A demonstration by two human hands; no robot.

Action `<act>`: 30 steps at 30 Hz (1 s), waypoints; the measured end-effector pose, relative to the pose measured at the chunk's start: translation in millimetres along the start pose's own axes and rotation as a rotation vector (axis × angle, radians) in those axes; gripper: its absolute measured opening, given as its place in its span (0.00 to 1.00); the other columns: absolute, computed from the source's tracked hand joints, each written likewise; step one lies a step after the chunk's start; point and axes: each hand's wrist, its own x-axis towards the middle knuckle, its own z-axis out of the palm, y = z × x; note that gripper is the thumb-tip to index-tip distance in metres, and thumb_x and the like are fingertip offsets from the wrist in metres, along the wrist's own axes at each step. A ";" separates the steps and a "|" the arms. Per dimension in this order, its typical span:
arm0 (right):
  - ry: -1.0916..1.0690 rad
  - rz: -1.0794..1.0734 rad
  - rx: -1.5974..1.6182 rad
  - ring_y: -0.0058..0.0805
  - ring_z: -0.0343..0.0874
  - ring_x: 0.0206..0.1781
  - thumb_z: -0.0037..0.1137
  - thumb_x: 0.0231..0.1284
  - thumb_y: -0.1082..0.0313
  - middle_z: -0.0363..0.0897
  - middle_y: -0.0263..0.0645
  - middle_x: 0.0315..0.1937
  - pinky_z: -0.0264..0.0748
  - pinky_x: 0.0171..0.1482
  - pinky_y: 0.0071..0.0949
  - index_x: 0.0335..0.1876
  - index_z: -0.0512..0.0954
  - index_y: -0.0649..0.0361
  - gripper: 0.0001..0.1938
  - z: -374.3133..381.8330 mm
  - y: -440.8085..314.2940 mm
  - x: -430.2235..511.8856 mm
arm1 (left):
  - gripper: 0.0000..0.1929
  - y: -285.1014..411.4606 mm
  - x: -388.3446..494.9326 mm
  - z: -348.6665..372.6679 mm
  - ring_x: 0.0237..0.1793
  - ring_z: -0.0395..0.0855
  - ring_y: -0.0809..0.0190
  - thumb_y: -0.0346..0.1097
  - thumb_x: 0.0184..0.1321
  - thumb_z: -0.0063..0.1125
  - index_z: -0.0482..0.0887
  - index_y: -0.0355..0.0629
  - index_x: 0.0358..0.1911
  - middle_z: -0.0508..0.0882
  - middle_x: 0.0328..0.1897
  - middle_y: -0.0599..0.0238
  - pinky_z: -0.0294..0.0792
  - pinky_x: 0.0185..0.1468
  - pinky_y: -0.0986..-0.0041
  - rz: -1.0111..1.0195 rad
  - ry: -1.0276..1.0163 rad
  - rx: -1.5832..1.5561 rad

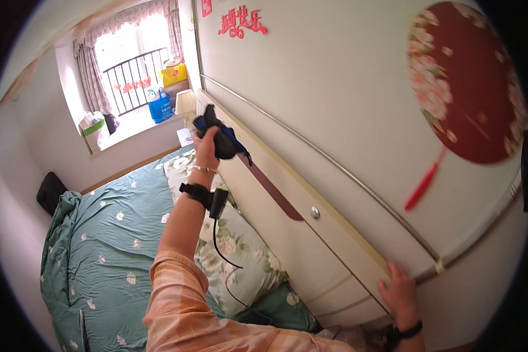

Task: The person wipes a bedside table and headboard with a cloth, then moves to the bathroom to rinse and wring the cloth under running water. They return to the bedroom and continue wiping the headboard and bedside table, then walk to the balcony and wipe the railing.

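My left hand (pixel 207 147) is raised near the far part of the cream headboard (pixel 299 246). Gripped in it is a black and blue fabric item (pixel 223 143), with a loose strap or flap hanging off; its exact kind is unclear. A black wristband with a small device (pixel 219 203) is on that forearm, and a cable runs down from it. At the near end of the headboard, my right hand (pixel 399 290) rests against the top edge with fingers apart, holding nothing. Below my left arm lies a floral pillow (pixel 246 255); a second floral pillow (pixel 180 165) sits farther along.
A bed with a green floral sheet (pixel 114 237) spreads out on the left. A metal rail (pixel 317 147) runs along the wall above the headboard. Beyond are a table lamp (pixel 185 103), a blue bag (pixel 160 107) and a yellow bag (pixel 174 75). A fan-shaped decoration (pixel 471 88) with a tassel hangs right.
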 end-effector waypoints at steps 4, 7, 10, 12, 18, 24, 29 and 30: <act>-0.036 0.170 0.032 0.54 0.79 0.47 0.65 0.49 0.60 0.80 0.50 0.46 0.75 0.47 0.48 0.55 0.73 0.61 0.26 4.8 -5.8 8.6 | 0.26 -29.8 126.4 -10.0 0.41 0.82 0.61 0.26 0.50 0.68 0.71 0.36 0.54 0.82 0.45 0.59 0.77 0.47 0.70 0.270 0.146 0.074; -0.260 0.390 -0.030 0.49 0.75 0.54 0.61 0.54 0.53 0.75 0.51 0.54 0.69 0.54 0.50 0.62 0.71 0.54 0.29 -0.5 -12.7 17.3 | 0.25 -79.3 190.8 -25.3 0.41 0.82 0.61 0.25 0.47 0.66 0.73 0.36 0.52 0.82 0.45 0.59 0.77 0.46 0.70 0.328 0.242 0.209; -0.525 0.527 -0.123 0.44 0.71 0.64 0.58 0.61 0.47 0.72 0.52 0.63 0.66 0.65 0.51 0.68 0.69 0.49 0.31 -7.0 -20.7 25.4 | 0.24 -144.1 240.8 -26.6 0.41 0.82 0.62 0.24 0.46 0.63 0.75 0.36 0.51 0.82 0.44 0.60 0.75 0.49 0.70 0.360 0.216 0.274; -0.490 0.414 -0.199 0.45 0.72 0.61 0.58 0.62 0.48 0.72 0.52 0.62 0.67 0.63 0.50 0.67 0.70 0.51 0.30 -8.5 -27.6 28.9 | 0.26 -186.6 258.6 -24.4 0.44 0.82 0.58 0.26 0.46 0.63 0.75 0.37 0.53 0.83 0.44 0.58 0.73 0.53 0.69 0.387 0.162 0.428; -0.523 0.359 -0.285 0.47 0.75 0.55 0.58 0.63 0.50 0.75 0.54 0.58 0.71 0.57 0.49 0.65 0.71 0.57 0.29 -3.7 -33.5 37.4 | 0.28 -243.3 250.7 -20.9 0.60 0.75 0.47 0.45 0.50 0.64 0.80 0.50 0.58 0.76 0.64 0.61 0.69 0.63 0.60 0.359 -0.214 1.409; -0.527 0.325 -0.300 0.49 0.78 0.48 0.57 0.64 0.52 0.77 0.55 0.54 0.74 0.51 0.48 0.62 0.72 0.63 0.27 -6.5 -23.8 28.0 | 0.22 -216.0 220.5 6.6 0.52 0.81 0.48 0.49 0.51 0.62 0.87 0.46 0.47 0.82 0.54 0.64 0.72 0.57 0.60 0.306 -0.359 1.626; -0.454 0.263 -0.312 0.50 0.80 0.43 0.57 0.64 0.54 0.79 0.56 0.51 0.77 0.46 0.48 0.60 0.73 0.68 0.27 -1.1 -11.5 9.4 | 0.20 -197.7 136.3 28.1 0.47 0.82 0.47 0.47 0.48 0.64 0.88 0.45 0.42 0.85 0.47 0.63 0.74 0.53 0.60 0.386 -0.448 1.568; -0.414 0.249 -0.320 0.50 0.81 0.42 0.57 0.64 0.55 0.79 0.56 0.50 0.78 0.45 0.47 0.60 0.73 0.69 0.26 3.2 -9.0 6.0 | 0.19 -193.7 114.3 33.5 0.46 0.83 0.47 0.46 0.46 0.64 0.88 0.44 0.40 0.85 0.45 0.63 0.74 0.51 0.60 0.398 -0.469 1.550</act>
